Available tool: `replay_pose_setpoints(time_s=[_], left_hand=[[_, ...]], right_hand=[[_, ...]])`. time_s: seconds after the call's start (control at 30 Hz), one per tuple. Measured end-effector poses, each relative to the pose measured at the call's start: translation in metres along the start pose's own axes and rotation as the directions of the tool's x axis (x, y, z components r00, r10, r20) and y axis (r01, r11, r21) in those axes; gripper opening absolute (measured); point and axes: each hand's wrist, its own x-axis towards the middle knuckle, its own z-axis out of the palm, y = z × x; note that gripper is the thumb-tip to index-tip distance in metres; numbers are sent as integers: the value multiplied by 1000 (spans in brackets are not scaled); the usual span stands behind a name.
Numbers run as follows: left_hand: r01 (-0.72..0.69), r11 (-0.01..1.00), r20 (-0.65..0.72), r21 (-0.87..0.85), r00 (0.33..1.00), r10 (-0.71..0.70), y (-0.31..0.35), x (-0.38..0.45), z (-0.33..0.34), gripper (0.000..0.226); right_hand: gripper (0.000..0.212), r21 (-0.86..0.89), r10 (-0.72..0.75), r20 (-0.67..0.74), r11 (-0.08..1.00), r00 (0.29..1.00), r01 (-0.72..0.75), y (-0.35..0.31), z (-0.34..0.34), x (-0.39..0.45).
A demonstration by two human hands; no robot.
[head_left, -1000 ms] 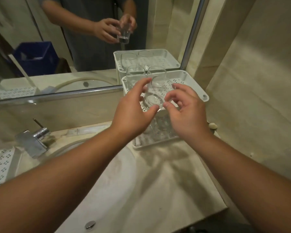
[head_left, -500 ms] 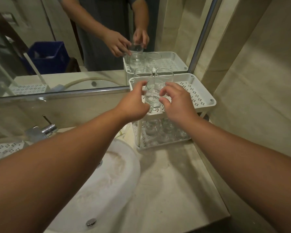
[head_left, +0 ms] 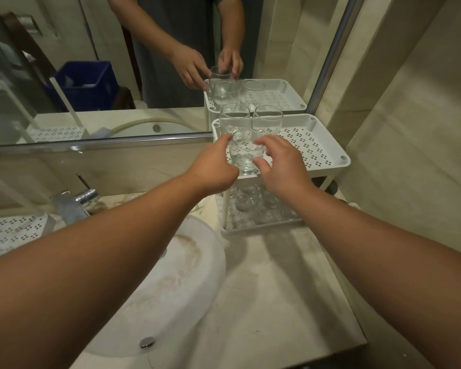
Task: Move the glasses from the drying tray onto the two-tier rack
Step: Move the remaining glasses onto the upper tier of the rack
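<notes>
Marble counter and mirror frame our two-tier rack (head_left: 328, 153). Our left hand (head_left: 213, 169) and right hand (head_left: 282, 166) curl round one glass (head_left: 244, 155) at the top tier's seven o'clock corner; we risk clinking the two glasses (head_left: 250, 118) at twelve.

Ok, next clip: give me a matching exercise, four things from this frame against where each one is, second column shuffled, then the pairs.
Things
1. glass between the hands
2. two upright glasses
3. cluster of glasses
4. drain plug

Places
A. bottom of the sink basin
B. lower tier of the rack
C. back of the top tier, by the mirror
D. front left of the top tier, left hand and right hand on either side

Pairs: 1-D, 2-C, 3-B, 4-A
</notes>
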Motion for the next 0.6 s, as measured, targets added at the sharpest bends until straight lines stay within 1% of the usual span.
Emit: replay_pose_setpoints(time_s=[0.07, 0.13, 0.17, 0.2, 0.23, 0.27, 0.3, 0.33, 0.37, 0.43, 0.5, 0.6], left_hand=[[2, 1000, -52, -24, 999, -4, -4, -3, 3, 79], [26, 993, -142, -119, 989, -43, -10, -8, 8, 70], [56, 974, -201, -220, 974, -101, -15, -13, 12, 63], [98, 933, -247, -345, 950, -191, -19, -18, 18, 55], [148, 871, -266, -469, 916, -299, -24, -24, 25, 48], [206, 794, -253, -571, 877, -409, -29, -29, 33, 45], [272, 717, -210, -642, 836, -506, -34, -35, 40, 43], [337, 650, -154, -681, 802, -577, -40, -41, 48, 42], [392, 604, -101, -694, 777, -621, -46, -46, 56, 41], [462, 566, -35, -683, 753, -657, -56, -58, 70, 37], [497, 556, 0, -666, 745, -667, -60, -68, 83, 35], [544, 556, 61, -629, 747, -662, -62, -80, 101, 32]], right_hand=[[37, 17, -17, -99, 1000, 995, 19, 1, -3, -7], [31, -7, -73, -223, 997, 972, 73, 5, -6, -17], [27, -25, -98, -260, 995, 961, 94, 8, -6, -24], [23, -38, -114, -273, 993, 955, 108, 13, -5, -33], [19, -45, -124, -268, 992, 956, 116, 19, -3, -43], [16, -47, -125, -247, 992, 961, 117, 27, 0, -53], [14, -48, -111, -213, 994, 971, 103, 37, 3, -64], [13, -52, -78, -167, 996, 983, 70, 47, 8, -74], [14, -63, -27, -110, 998, 994, 20, 57, 12, -83], [20, -112, 98, 21, 989, 995, -95, 78, 22, -96], [28, -156, 196, 138, 972, 971, -174, 93, 33, -104], [37, -176, 291, 243, 951, 925, -253, 104, 47, -108]])
